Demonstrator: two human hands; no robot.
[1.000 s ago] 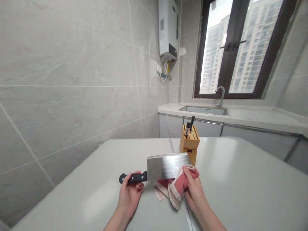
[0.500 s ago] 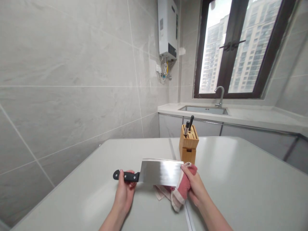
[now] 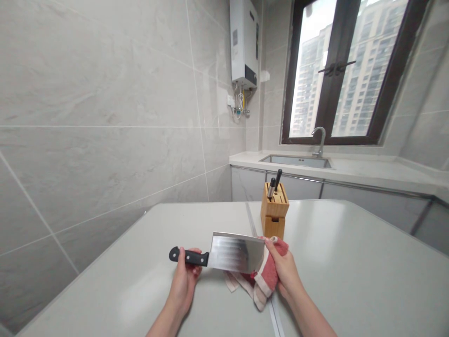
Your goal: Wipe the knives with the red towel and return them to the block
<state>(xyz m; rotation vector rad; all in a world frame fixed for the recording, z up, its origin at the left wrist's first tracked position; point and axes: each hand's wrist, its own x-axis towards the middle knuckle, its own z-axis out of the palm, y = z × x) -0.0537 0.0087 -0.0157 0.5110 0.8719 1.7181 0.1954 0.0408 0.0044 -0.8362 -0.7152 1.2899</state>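
A cleaver [image 3: 233, 252] with a broad steel blade and a black riveted handle is held over the table. My left hand [image 3: 184, 281] is closed round its handle, thumb on top. My right hand [image 3: 286, 271] grips a red and white cloth [image 3: 268, 271] folded over the blade's far right end, with the thumb near the top corner. Part of the cloth hangs down behind and below the blade. Just beyond the right hand, a wooden knife block [image 3: 274, 210] stands upright with two black-handled tools in its slots.
The pale table [image 3: 105, 290] has a seam [image 3: 251, 219] running across it. Behind lies a counter [image 3: 368, 168] with a sink [image 3: 298, 161] and a faucet [image 3: 319, 140]. A water heater [image 3: 243, 44] hangs on the tiled wall, left of the window [image 3: 336, 70].
The cleaver has shifted slightly right and its blade end now tilts downward, with different reflections. My left hand moved right with the handle; the right hand and cloth stay at the blade's end.
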